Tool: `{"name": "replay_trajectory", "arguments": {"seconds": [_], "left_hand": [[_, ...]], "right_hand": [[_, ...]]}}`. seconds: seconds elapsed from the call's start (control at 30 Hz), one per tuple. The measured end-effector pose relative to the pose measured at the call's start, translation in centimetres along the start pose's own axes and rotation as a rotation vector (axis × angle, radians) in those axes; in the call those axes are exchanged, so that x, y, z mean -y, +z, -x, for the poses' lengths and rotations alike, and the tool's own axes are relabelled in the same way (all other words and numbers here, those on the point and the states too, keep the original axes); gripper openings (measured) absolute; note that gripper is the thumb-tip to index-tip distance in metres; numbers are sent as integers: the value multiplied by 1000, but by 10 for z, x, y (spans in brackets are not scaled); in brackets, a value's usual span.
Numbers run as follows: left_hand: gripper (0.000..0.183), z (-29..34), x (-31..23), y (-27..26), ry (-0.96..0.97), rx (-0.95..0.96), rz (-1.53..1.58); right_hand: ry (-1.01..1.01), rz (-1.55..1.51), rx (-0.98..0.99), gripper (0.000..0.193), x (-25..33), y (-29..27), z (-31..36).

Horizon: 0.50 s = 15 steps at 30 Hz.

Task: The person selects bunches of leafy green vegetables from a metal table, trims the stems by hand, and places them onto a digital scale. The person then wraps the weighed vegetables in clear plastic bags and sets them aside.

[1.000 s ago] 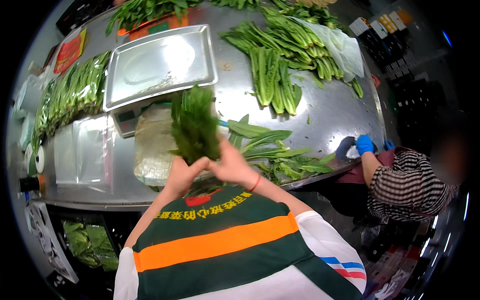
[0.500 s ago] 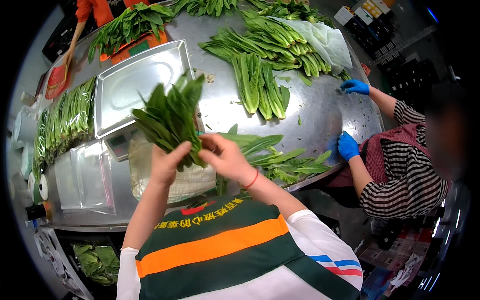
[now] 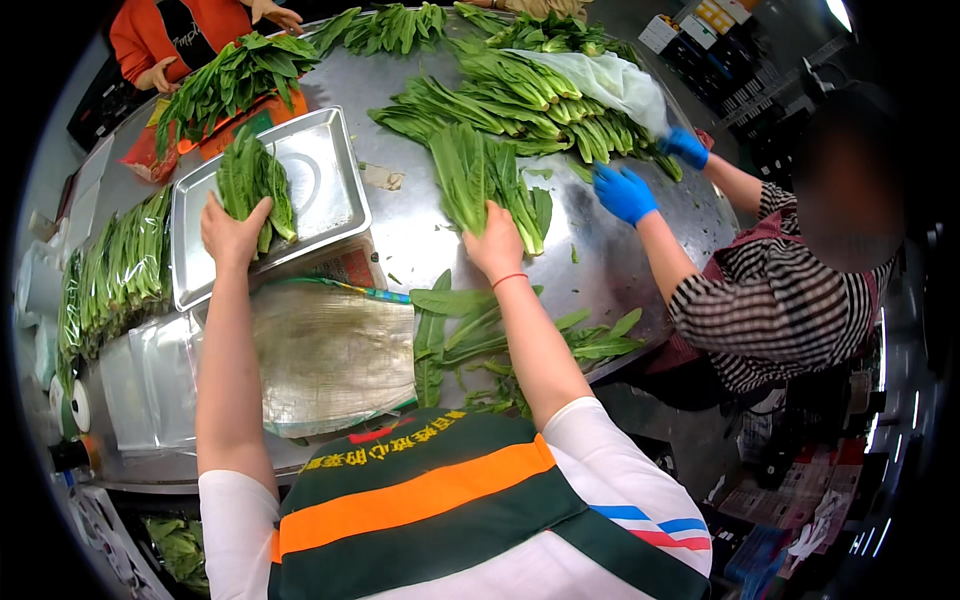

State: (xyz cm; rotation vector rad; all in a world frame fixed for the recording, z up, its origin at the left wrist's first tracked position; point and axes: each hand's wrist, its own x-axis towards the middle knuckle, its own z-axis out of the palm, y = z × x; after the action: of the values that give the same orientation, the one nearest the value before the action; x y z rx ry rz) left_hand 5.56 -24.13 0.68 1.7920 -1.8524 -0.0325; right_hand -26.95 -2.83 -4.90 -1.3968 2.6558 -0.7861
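Note:
My left hand (image 3: 232,230) is closed on a bunch of long-leaf lettuce (image 3: 252,185) at the near left part of a shallow metal tray (image 3: 345,200). The bunch lies over the tray with its leaves pointing away from me. To the right, my right hand (image 3: 495,242) grips the lower end of a second lettuce bunch (image 3: 460,175) on the steel table (image 3: 395,235). Another lettuce bunch (image 3: 520,205) lies right beside that one. Below the tray, a scale is mostly hidden. Between my forearms rests a pale woven mat (image 3: 330,355).
Loose leaves (image 3: 470,335) lie beneath my right forearm. A large lettuce pile (image 3: 520,95) with a white sheet (image 3: 600,80) is at the back. Bagged lettuce (image 3: 120,265) and clear bags (image 3: 150,380) line the left. A co-worker's blue gloves (image 3: 625,195) are at right; someone in orange (image 3: 165,40) stands far left.
My hands have parted: the left carried the lettuce bunch onto the tray, while the right let go and took hold of another bunch. The co-worker's gloved hands moved toward the pile.

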Motion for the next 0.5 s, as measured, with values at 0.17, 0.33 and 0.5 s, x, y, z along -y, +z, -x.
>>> {"name": "replay_trajectory", "arguments": {"seconds": [0.17, 0.33, 0.5], "left_hand": [[77, 67, -35, -60, 241, -162, 691], [64, 174, -67, -64, 67, 776, 1366], [53, 190, -76, -81, -241, 967, 1601]], "right_hand": [[274, -1325, 344, 45, 8, -46, 30], [109, -1756, 753, 40, 63, -72, 94], [135, -1466, 889, 31, 90, -80, 125]]}}
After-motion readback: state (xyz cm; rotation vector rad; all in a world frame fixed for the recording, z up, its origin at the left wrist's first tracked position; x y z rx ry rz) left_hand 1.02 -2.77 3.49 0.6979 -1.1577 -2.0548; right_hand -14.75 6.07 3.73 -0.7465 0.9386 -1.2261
